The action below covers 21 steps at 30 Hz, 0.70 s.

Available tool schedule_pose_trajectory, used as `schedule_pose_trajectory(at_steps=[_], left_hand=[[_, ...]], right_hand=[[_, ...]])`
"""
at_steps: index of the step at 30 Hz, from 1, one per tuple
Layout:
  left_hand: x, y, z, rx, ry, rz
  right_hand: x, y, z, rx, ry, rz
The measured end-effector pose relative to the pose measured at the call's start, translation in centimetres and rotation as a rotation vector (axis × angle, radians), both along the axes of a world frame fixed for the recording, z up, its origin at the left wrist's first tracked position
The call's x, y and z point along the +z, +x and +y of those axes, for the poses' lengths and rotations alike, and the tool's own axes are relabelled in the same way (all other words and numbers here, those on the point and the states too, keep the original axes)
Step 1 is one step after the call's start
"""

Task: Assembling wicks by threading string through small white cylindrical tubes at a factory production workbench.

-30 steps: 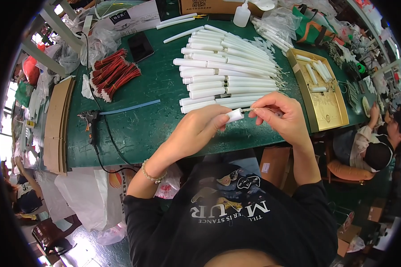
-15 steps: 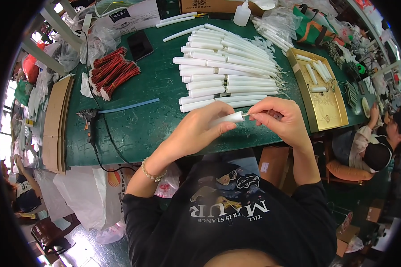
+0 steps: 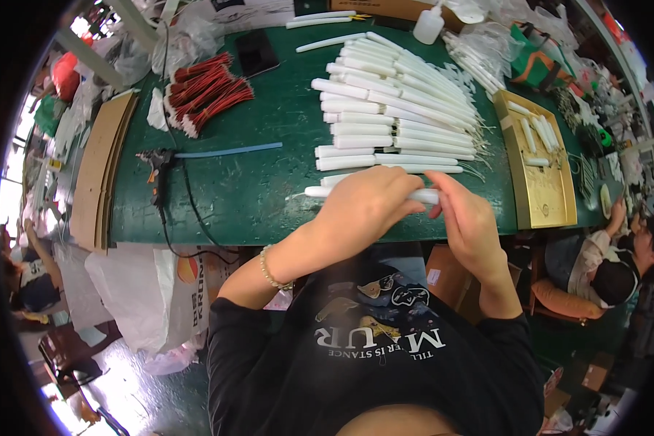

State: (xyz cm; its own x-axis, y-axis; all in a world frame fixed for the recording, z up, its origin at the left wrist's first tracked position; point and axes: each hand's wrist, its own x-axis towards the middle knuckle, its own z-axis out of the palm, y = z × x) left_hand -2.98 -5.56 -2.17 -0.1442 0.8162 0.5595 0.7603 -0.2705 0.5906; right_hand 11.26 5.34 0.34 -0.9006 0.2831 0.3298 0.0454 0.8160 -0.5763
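Observation:
My left hand [image 3: 363, 209] is wrapped over a slim white tube [image 3: 316, 192] lying level above the table's near edge. Thin wires trail from the tube's left end, and its thicker right end [image 3: 424, 196] shows past my left fingertips. At that end my right hand [image 3: 470, 221] pinches the tube between thumb and fingers. Just beyond my hands lies a large fanned pile of similar white tubes [image 3: 400, 123], with thin wire ends at its right side. Part of one tube is hidden behind my left hand.
On the left of the green table [image 3: 269, 211] lie a glue gun [image 3: 158, 171] with a blue glue stick, bundles of red wires [image 3: 211, 94] and a black phone [image 3: 257, 52]. A gold box [image 3: 552, 214] holds short white pieces at right. Behind stands a white bottle [image 3: 429, 27]. A co-worker [image 3: 603, 254] sits at right.
The tube is now level, with its wired end to the left. My right hand has gone from pinching a thin wire at its end to gripping the tube itself. The view has shifted slightly.

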Motion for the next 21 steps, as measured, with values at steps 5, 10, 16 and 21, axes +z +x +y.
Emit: schedule_pose_trajectory(at_steps=[5,10,16,21], left_hand=[[0.0,0.5,0.4,0.024,0.089,0.082],[-0.6,0.0,-0.8,0.059,0.345,0.104],[0.1,-2.4,-1.0,0.075,0.209,-1.16],[4.8,-5.7,0.8,-0.177,0.538,-1.132]], right_hand=[[-0.9,0.0,-0.3,-0.052,0.035,0.076],[-1.1,0.3,0.6,-0.237,-0.375,0.19],[-1.1,-1.0,1.2,-0.275,-0.784,0.36],[-1.9,-4.5,0.1,-0.091,-0.964,0.37]])
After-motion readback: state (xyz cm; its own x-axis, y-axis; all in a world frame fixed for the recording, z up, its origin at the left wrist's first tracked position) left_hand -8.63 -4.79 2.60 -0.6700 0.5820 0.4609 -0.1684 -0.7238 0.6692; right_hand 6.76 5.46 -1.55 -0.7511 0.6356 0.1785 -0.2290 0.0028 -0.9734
